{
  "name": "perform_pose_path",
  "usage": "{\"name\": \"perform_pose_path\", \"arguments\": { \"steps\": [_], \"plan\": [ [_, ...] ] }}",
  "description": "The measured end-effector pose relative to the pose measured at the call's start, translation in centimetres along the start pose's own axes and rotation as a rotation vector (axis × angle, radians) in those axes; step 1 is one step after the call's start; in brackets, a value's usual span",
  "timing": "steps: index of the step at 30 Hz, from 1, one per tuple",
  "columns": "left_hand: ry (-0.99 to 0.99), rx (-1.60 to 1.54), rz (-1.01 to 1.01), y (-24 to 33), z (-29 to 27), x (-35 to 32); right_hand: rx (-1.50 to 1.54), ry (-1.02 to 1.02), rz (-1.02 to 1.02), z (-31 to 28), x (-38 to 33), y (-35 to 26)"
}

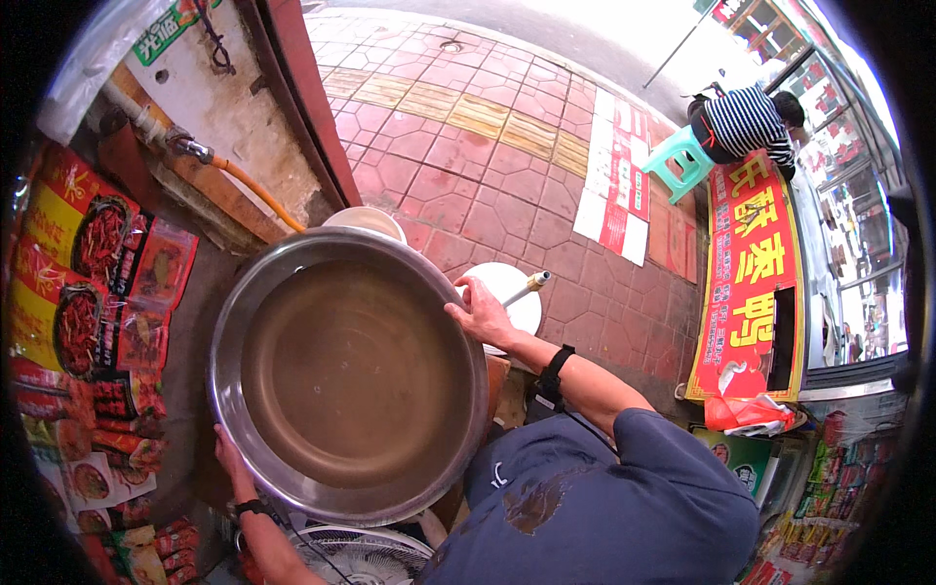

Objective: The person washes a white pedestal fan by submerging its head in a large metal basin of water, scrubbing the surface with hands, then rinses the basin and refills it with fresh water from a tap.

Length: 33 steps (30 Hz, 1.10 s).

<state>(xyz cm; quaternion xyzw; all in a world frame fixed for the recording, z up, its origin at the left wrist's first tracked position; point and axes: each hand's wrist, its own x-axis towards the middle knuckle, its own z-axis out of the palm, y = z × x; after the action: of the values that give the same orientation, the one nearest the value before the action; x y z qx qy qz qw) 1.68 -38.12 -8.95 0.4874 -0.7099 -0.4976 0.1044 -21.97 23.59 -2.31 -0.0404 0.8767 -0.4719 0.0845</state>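
Observation:
A large round metal basin with a wide rim is held in front of me. Its inside looks brownish, and I cannot tell for sure whether water lies in it. My left hand grips the rim at the near left, with its fingers partly hidden under the basin. On the far right side, my right hand is closed over the rim. Just beyond that hand are a white round object and a metal-tipped pipe end. A white bucket shows partly behind the basin's far edge.
An orange hose runs from a tap on the left wall. Packaged goods line the left side. Below the basin is a fan. On the tiled pavement, a person in stripes sits on a green stool beside a red banner.

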Motion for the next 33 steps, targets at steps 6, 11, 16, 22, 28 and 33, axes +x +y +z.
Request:
{"name": "perform_pose_path", "arguments": {
  "steps": [6, 11, 16, 22, 28, 33],
  "plan": [
    [-0.085, -0.071, -0.06, 0.1, -0.5, -0.5, 0.035, -0.059, 0.178, 2.3, 1.7, 0.2],
    [-0.021, 0.007, -0.071, 0.6, -0.4, -0.6, 0.068, -0.082, 0.207, 3.3, 2.7, 1.7],
    [0.031, 0.03, -0.081, 1.8, -0.5, -2.4, 0.076, -0.077, 0.183, 3.2, 3.5, 2.5],
    [0.031, 0.024, -0.061, 1.3, -0.1, -5.8, 0.038, -0.076, 0.142, 2.2, 4.0, 2.7],
    [-0.034, -0.129, -0.077, 2.2, 1.9, -7.4, 0.075, -0.071, 0.111, -1.0, 3.1, 3.3],
    [-0.057, -0.12, -0.03, 4.8, 3.5, -10.6, 0.027, -0.033, 0.17, -4.5, 0.8, 3.1]
  ]
}}
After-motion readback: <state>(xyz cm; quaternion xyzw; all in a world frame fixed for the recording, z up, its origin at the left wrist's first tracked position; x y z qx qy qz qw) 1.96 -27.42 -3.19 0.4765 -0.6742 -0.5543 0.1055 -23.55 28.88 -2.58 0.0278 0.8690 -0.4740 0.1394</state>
